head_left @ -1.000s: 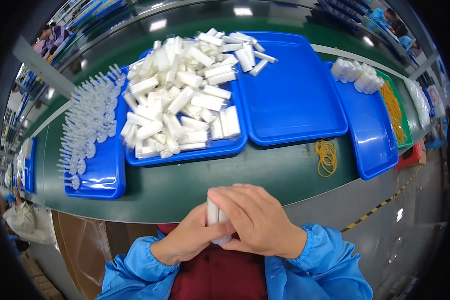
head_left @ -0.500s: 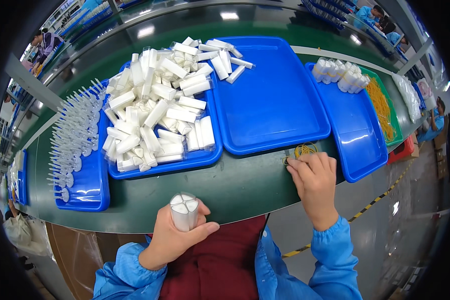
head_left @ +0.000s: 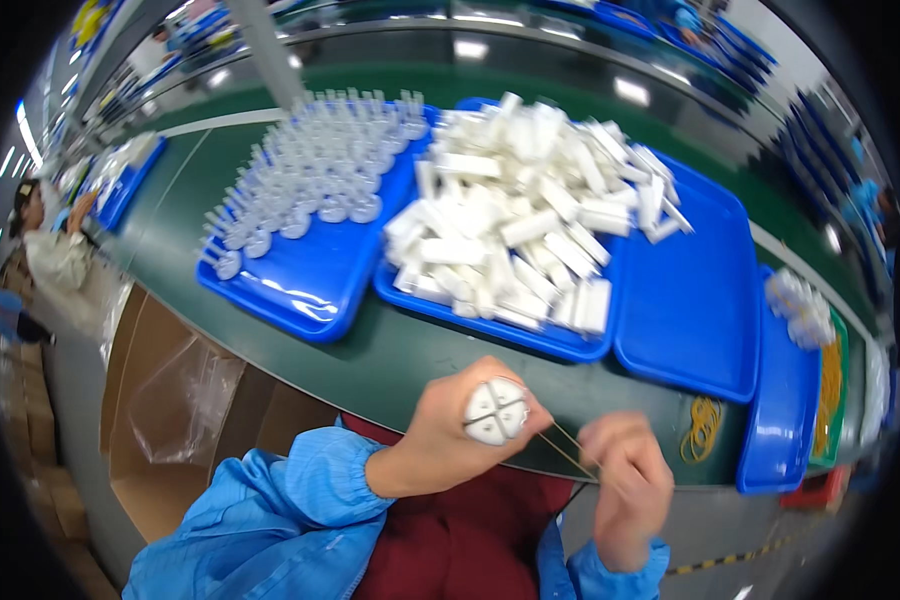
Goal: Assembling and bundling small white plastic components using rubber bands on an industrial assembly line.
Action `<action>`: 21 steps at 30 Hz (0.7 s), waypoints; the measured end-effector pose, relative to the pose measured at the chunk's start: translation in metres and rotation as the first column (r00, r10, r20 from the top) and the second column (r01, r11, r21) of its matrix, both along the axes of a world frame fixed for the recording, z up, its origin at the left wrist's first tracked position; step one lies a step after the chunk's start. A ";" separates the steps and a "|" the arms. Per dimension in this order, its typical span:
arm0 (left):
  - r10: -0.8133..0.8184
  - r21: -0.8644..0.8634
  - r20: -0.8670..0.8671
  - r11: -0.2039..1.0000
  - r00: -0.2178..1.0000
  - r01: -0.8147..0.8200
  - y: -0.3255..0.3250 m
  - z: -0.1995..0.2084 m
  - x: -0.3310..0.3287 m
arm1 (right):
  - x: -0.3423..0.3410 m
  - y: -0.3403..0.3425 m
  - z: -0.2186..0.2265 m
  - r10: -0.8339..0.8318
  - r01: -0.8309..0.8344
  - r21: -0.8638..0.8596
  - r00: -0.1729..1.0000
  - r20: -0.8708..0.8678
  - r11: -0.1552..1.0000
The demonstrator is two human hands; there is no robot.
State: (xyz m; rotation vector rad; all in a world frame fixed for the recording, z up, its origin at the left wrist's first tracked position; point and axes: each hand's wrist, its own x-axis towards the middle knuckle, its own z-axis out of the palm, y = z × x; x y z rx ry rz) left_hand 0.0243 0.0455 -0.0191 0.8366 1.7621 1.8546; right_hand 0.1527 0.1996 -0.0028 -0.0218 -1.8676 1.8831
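My left hand [head_left: 438, 430] is wrapped round a bundle of white wedge-shaped pieces [head_left: 496, 411], whose ends meet in a round with a dark cross between them. A thin yellow rubber band [head_left: 568, 452] is stretched from the bundle's side to my right hand [head_left: 630, 485]. My right hand is blurred by motion, but its fingers are curled on the band. Both hands are at the table's near edge. To the right, a small heap of rubber bands [head_left: 702, 428] lies on the green table [head_left: 390, 375].
A blue tray [head_left: 410, 285] is heaped with white wedge pieces [head_left: 530, 205]. Left of it, another blue tray [head_left: 300, 300] holds clear stemmed parts [head_left: 320, 170]. Rightward are a bare blue tray [head_left: 685, 290], a tray with banded bundles [head_left: 800, 305] and a green tray of rubber bands [head_left: 828, 400]. Cardboard boxes [head_left: 165, 420] stand lower left.
My right hand has come from the heap of rubber bands to beside the bundle, drawing a band out. The bundle's ends have tipped toward me. The view has swung left, so the trays appear further right.
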 end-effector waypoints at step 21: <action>-0.109 0.115 0.342 0.991 0.933 0.073 -0.013 0.015 -0.034 | 0.002 -0.006 0.051 0.291 -0.468 -0.315 0.832 -0.472 0.826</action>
